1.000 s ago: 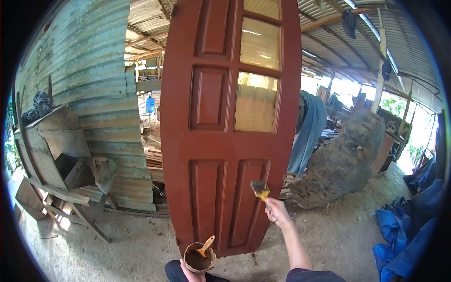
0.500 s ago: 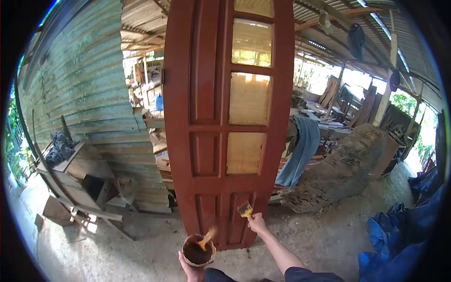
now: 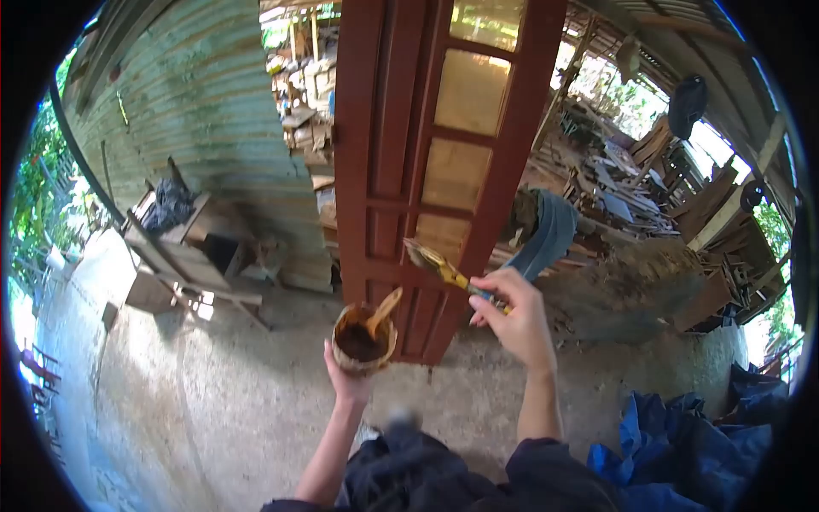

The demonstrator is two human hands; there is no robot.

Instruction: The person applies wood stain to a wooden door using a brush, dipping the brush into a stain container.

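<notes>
My left hand (image 3: 348, 375) grips a small round tub of dark brown paint (image 3: 362, 343) from its left side and below. A wooden-handled brush (image 3: 383, 314) leans in the tub, handle up. In my right hand (image 3: 514, 317) is a paintbrush (image 3: 448, 271) with a yellow handle, its bristles pointing up and left. The bristles overlap the lower glass panes of a reddish-brown panelled door (image 3: 357, 171) that stands upright in front of me.
Blue tarpaulin (image 3: 674, 435) lies crumpled on the floor at right. A large rough slab of wood (image 3: 623, 286) and blue cloth (image 3: 550, 235) are right of the door. At left, a wooden bench (image 3: 192, 264) stands by the corrugated metal wall (image 3: 200, 111). Scrap wood (image 3: 627, 175) is piled behind.
My view has tilted down and turned. My right hand has lifted the paintbrush away from the lower door panel, and both hands sit higher in view. The left hand still holds the tub.
</notes>
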